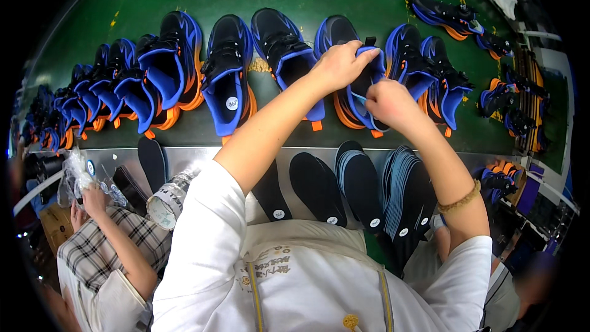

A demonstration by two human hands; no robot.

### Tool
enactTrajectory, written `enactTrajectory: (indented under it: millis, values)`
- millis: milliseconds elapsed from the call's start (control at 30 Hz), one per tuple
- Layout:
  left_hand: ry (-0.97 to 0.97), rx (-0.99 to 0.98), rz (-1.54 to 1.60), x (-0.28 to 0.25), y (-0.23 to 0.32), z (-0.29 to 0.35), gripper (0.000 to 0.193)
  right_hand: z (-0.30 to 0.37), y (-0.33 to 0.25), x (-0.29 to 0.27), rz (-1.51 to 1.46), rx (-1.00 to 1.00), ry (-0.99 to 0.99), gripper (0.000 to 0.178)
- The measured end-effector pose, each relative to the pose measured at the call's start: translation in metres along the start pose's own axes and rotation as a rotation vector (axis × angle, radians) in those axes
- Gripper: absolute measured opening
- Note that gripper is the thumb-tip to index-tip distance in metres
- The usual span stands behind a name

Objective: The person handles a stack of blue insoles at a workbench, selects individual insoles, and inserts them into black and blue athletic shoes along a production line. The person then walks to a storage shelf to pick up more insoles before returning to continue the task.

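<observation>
A black sneaker (336,29) with blue lining and an orange sole stands toe-away on the green bench, right of centre. My left hand (342,65) is closed on its tongue and collar. At the heel opening, my right hand (392,102) has its fingers curled round what looks like a light-blue-edged black insole (362,108), partly inside the shoe; the fingertips are hidden. Just left stands another sneaker (273,27), partly behind my left forearm. A sneaker (226,55) farther left shows a white round label inside. Another sneaker (402,43) stands right of my hands.
Loose insoles (313,187) and a thick insole stack (399,190) lie along the bench's metal edge (485,158) before me. More sneakers (126,77) line the left side; others (445,15) lie far right. A co-worker's hand (93,200) holds clear plastic beside a tape roll (165,208).
</observation>
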State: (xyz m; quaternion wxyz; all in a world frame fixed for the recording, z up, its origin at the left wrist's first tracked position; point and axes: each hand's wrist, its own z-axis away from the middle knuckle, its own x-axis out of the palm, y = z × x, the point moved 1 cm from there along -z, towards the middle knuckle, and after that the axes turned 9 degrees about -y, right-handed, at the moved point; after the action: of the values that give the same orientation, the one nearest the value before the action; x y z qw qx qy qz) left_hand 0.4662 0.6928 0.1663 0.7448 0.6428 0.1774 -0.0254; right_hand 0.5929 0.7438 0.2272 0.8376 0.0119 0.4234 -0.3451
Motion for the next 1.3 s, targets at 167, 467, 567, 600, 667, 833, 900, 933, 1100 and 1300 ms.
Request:
enactTrajectory:
  millis: [167, 467, 567, 600, 667, 833, 900, 933, 1100, 1300]
  values:
    - [-0.017, -0.027, -0.007, 0.003, -0.001, -0.003, 0.055, -0.038, 0.012, 0.038, 0.108, -0.1, 0.285, 0.018]
    - [-0.079, -0.046, -0.018, 0.001, -0.001, 0.001, 0.04, -0.048, 0.004, 0.025, 0.431, 0.009, -0.269, 0.034]
    - [-0.099, -0.055, 0.027, -0.004, 0.002, 0.002, 0.038, -0.042, 0.006, 0.029, 0.607, -0.083, -0.337, 0.034]
    - [-0.083, -0.04, 0.032, -0.002, 0.0, 0.003, 0.038, -0.042, 0.009, 0.032, 0.554, -0.078, -0.294, 0.033]
    - [-0.071, -0.015, 0.033, -0.001, 0.004, 0.001, 0.039, -0.052, 0.013, 0.04, 0.595, -0.103, -0.224, 0.033]
    - [-0.043, -0.139, 0.116, -0.002, 0.004, -0.008, 0.046, -0.051, 0.021, 0.038, 0.855, -0.374, -0.034, 0.025]
    - [0.102, -0.06, 0.143, -0.002, -0.008, -0.008, 0.048, -0.031, 0.01, 0.024, 0.585, -0.372, -0.166, 0.032]
    - [0.097, -0.127, 0.086, -0.003, -0.001, -0.008, 0.048, -0.023, 0.015, 0.02, 0.482, -0.287, -0.28, 0.039]
    - [0.253, 0.245, -0.58, 0.002, 0.016, -0.007, 0.043, -0.009, 0.02, 0.052, 0.297, -0.227, -0.242, 0.05]
    - [-0.085, 0.279, -0.792, -0.014, 0.044, 0.002, 0.031, 0.053, 0.017, 0.087, -0.161, -0.266, 0.716, 0.012]
